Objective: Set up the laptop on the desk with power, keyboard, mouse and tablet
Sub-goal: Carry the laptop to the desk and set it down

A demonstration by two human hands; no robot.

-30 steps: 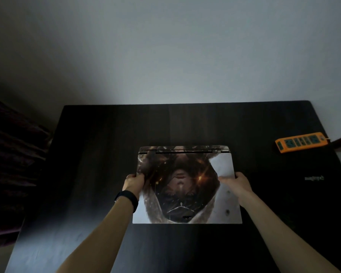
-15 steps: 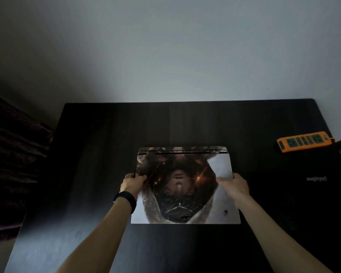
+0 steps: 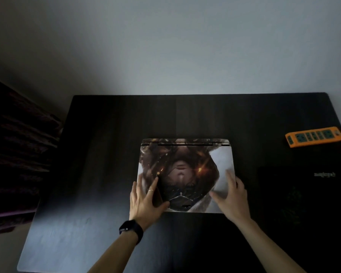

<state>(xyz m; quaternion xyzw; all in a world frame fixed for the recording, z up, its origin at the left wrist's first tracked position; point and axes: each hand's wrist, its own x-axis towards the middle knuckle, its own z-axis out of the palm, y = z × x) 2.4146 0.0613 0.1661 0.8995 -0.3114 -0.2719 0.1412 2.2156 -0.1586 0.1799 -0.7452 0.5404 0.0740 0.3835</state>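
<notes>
Both my hands lie flat with fingers spread on the closed laptop (image 3: 187,170), left hand (image 3: 144,201) at its near-left corner, right hand (image 3: 231,198) near-right. It sits mid-surface (image 3: 106,154); an orange power strip (image 3: 314,136) lies far right.

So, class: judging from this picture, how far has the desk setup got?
Done: the closed laptop lies on the desk. In hand: both hands, left and right, rest flat on its lid. Left: opening it, power from the strip; no keyboard, mouse or tablet clearly visible.
</notes>
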